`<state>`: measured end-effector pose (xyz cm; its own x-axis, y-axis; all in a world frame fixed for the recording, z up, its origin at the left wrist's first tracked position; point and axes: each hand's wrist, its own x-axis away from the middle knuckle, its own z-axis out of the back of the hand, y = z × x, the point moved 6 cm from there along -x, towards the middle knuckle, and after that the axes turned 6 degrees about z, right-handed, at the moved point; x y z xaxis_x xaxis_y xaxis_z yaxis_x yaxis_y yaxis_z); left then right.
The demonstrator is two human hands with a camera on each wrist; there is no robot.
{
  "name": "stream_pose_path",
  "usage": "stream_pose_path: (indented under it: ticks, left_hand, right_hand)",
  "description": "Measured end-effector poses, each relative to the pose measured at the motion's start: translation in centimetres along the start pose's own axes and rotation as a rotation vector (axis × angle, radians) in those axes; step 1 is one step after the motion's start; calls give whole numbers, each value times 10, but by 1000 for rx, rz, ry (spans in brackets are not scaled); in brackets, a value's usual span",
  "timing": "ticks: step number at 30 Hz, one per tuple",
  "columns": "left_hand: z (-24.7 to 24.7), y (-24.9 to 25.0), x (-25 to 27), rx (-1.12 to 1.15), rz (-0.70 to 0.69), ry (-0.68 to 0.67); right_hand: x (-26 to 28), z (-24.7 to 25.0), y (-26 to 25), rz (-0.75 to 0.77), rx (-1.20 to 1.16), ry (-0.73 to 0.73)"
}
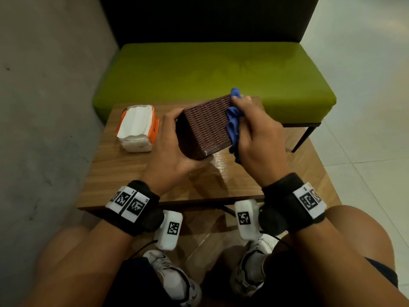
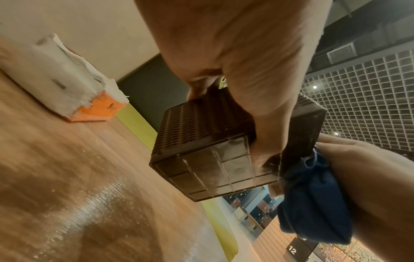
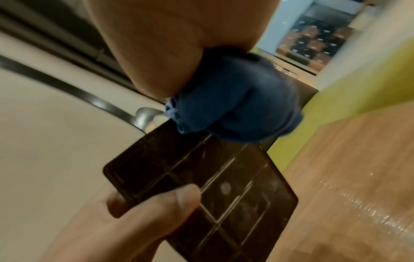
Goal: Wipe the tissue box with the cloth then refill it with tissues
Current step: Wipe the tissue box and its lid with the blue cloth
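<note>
Nearest to us we see two knees, two white shoes (image 1: 170, 278) on the floor, and two forearms, each with one black wristband (image 1: 141, 209) carrying printed markers and one white camera block (image 1: 169, 229) beneath it.

Beyond the wrists are two hands over one wooden table (image 1: 124, 173). The left hand (image 1: 170, 149) grips the one box (image 1: 205, 125), a dark brown woven-pattern tissue box, lifted clear of the table and tilted. Its thumb curls over the ribbed base, as the left wrist view shows (image 2: 257, 109), and its fingers wrap the far end. The right wrist view shows the same thumb (image 3: 156, 200) lying on that base (image 3: 215, 186).

The right hand (image 1: 256, 134) is closed around one bunched blue cloth (image 1: 233, 125), pressing it against the right end of the box. Cloth sticks out above and below the fingers. In the left wrist view the cloth (image 2: 313, 198) meets the box (image 2: 201, 124) at its corner; in the right wrist view it (image 3: 235, 102) bulges from under the palm (image 3: 156, 44).

Left of the left hand, one torn-open orange pack (image 1: 138, 127) of white tissues sits on the table, apart from the box; it shows in the left wrist view too (image 2: 74, 79).

Beyond both hands is one green seat (image 1: 199, 69) with a dark backrest, a grey wall to its left.
</note>
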<state>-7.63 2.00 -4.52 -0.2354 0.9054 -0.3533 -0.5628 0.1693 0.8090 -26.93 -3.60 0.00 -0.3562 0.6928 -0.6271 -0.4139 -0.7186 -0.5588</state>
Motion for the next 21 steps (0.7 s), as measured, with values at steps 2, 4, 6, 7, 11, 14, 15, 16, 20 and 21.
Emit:
stream_pose_path:
  ticks: [2, 4, 6, 7, 11, 14, 15, 16, 20, 21]
  left_hand:
    - [-4, 0, -3, 18, 10, -11]
    - [-9, -6, -8, 19, 48, -40]
    - [-9, -9, -9, -44, 85, -55]
    - [-8, -7, -8, -28, 80, -55]
    - [5, 1, -1, 67, 19, -9]
    - [4, 0, 3, 78, 14, -27]
    - [3, 1, 4, 105, 17, -29]
    - [1, 2, 5, 139, 24, -30]
    - [-2, 9, 4, 150, 23, -79]
    - [-2, 11, 2, 109, 14, -87]
  right_hand:
    - [0, -5, -14, -8, 51, 9]
    - [7, -23, -47, 175, 123, -49]
    - [15, -37, -66, 359, 122, -133]
    - [14, -36, -64, 386, 103, -152]
    - [-2, -1, -6, 53, -87, -29]
    - [-1, 6, 22, -231, -398, 15]
    - [0, 4, 26, -276, -500, 22]
    - [1, 3, 30, -320, -603, 37]
    - [4, 4, 32, -511, -804, 103]
    - [2, 8, 28, -483, -748, 105]
